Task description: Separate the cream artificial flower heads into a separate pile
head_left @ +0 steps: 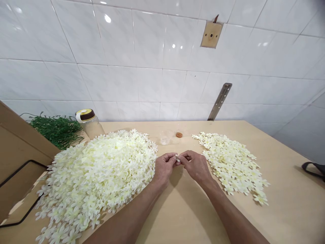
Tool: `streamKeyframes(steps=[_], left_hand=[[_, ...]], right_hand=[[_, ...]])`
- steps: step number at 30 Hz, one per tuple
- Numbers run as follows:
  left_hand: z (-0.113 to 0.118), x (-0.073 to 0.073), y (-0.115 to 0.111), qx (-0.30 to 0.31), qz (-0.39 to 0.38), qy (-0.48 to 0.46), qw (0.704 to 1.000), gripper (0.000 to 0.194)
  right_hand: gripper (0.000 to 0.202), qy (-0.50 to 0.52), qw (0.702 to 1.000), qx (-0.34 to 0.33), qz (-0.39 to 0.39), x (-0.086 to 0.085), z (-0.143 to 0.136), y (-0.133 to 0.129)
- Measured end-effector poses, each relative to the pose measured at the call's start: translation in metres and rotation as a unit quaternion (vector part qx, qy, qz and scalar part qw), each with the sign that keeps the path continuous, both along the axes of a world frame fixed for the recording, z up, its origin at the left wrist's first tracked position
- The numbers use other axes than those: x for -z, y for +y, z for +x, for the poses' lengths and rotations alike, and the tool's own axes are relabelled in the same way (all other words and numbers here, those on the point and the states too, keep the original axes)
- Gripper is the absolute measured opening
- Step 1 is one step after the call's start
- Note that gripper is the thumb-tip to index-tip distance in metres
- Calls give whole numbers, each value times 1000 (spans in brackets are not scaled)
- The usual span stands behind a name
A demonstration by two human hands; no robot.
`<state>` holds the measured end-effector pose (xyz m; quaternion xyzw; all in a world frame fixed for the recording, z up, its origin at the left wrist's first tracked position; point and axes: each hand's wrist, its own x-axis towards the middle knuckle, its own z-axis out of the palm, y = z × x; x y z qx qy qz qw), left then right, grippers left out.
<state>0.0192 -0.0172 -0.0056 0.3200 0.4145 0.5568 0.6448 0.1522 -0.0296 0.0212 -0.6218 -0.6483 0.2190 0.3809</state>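
Observation:
My left hand [164,166] and my right hand [195,164] meet at the middle of the table, fingertips pinched together. Between them shows a small white artificial flower [177,158], mostly hidden by the fingers. To the left of my left hand rises a big heap of pale cream artificial flowers [106,169]. A flatter spread of similar flowers [231,159] lies to the right, beside my right wrist. Beyond my hands stand a small clear plastic cup or dish [165,139] and a reddish-brown round piece [179,135].
A clear bottle with a yellow and brown lid [92,125] is behind the heap. Green artificial stems [57,130] lie by a cardboard box [22,152] at the left, with a black wire frame [20,222]. A black strap [313,169] sits at the right edge. A tiled wall [149,81] bounds the table.

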Motion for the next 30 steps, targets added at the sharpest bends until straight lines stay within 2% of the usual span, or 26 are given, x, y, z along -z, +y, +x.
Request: streamKeyframes(steps=[5, 10, 14, 17, 19, 23, 26, 30], left_hand=[[0, -1, 1, -15, 0, 6, 1000, 25], [0, 1, 2, -2, 18, 13, 1000, 27], [-1, 3, 3, -8, 25, 29, 999, 23], [-2, 3, 3, -2, 42, 58, 997, 21], [-2, 3, 2, -6, 57, 93, 994, 19], [-2, 2, 0, -26, 83, 154, 984, 15], [-1, 2, -1, -41, 80, 154, 984, 17], [-1, 5, 0, -41, 78, 146, 985, 24]], right_hand=[[17, 58, 998, -22, 3, 9, 3, 3], [17, 69, 998, -14, -3, 5, 3, 3], [40, 200, 974, -31, -100, 0, 6, 4], [44, 250, 946, -81, -191, 0, 10, 5], [44, 257, 935, -112, -217, 0, 12, 6], [36, 228, 952, -77, -191, 4, 11, 6], [32, 198, 965, -45, -168, 7, 11, 7], [37, 196, 966, -58, -156, 7, 11, 8]])
